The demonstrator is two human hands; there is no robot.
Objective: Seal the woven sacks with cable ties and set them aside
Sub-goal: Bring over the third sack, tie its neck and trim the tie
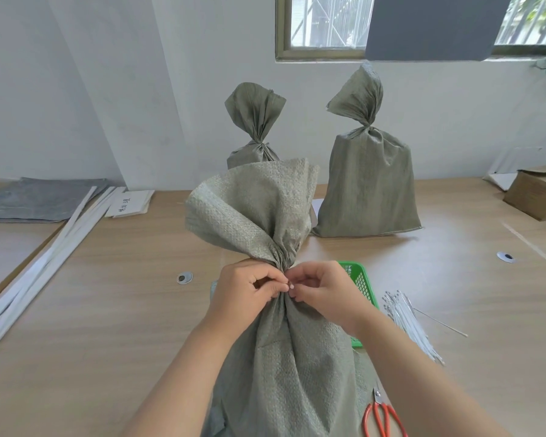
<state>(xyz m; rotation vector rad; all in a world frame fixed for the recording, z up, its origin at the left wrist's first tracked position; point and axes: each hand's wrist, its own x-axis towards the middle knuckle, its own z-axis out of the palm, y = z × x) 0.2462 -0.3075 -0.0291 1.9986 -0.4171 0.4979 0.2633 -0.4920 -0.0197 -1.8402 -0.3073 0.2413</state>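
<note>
Pinching at the gathered neck of the woven sack (284,357), we have both hands closed on the work. Our left hand (249,290) curls round the bunched fabric, and our right hand (320,290) nips the small white end of a cable tie (291,287) between thumb and fingertip. The sack stands upright on the table (108,310) right in front of us, its mouth fanning open above our knuckles.

Most of the tie is hidden by our fingers, so we cannot tell whether its tail has entered the head. We judge that to be the main risk. If the left grip loosens while we thread, the pleats could spring apart and the loop could close on only part of the neck, leaving a gap. A tie cinched too high on the flare could also slide off. The sack is tall and may tip if we pull sideways, towards the green basket (361,282) or the spare ties (407,320). Two sealed sacks (368,184) wait by the wall.
</note>
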